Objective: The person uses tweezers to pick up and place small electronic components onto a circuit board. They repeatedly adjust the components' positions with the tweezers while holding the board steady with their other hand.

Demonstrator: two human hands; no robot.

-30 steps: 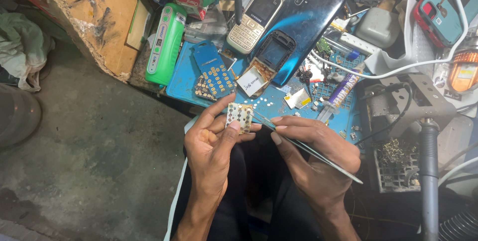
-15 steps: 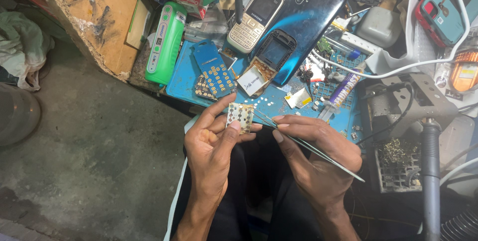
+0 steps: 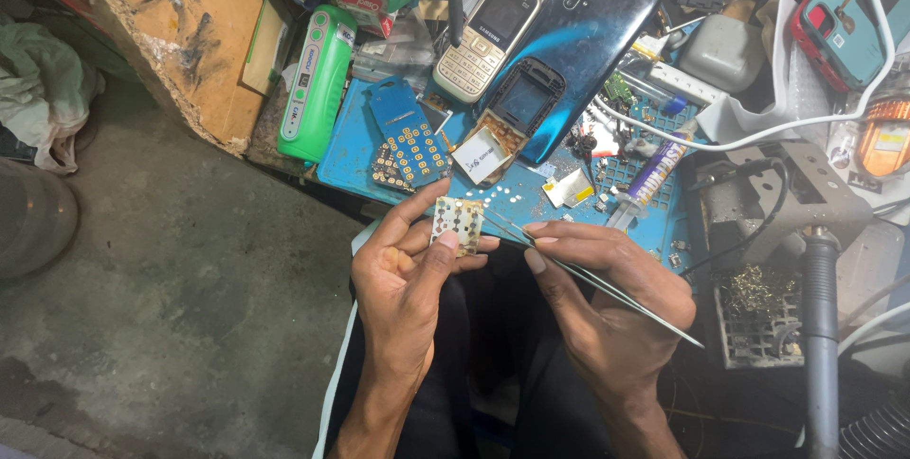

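My left hand (image 3: pixel 409 274) pinches a small white keypad sheet (image 3: pixel 458 223) dotted with round metal contacts, thumb on its lower edge and fingers behind it. My right hand (image 3: pixel 607 298) grips thin metal tweezers (image 3: pixel 588 274), whose tips reach the sheet's right side. Both hands hover just in front of the blue work mat (image 3: pixel 531 195), above my dark-trousered lap.
On the mat lie a blue keypad board (image 3: pixel 408 141), a dismantled phone frame (image 3: pixel 512 113), loose metal domes and a syringe tube (image 3: pixel 649 179). Behind are a gold keypad phone (image 3: pixel 486 37), a dark smartphone (image 3: pixel 588 32), a green device (image 3: pixel 316 80), and a soldering stand (image 3: pixel 758 317) at right.
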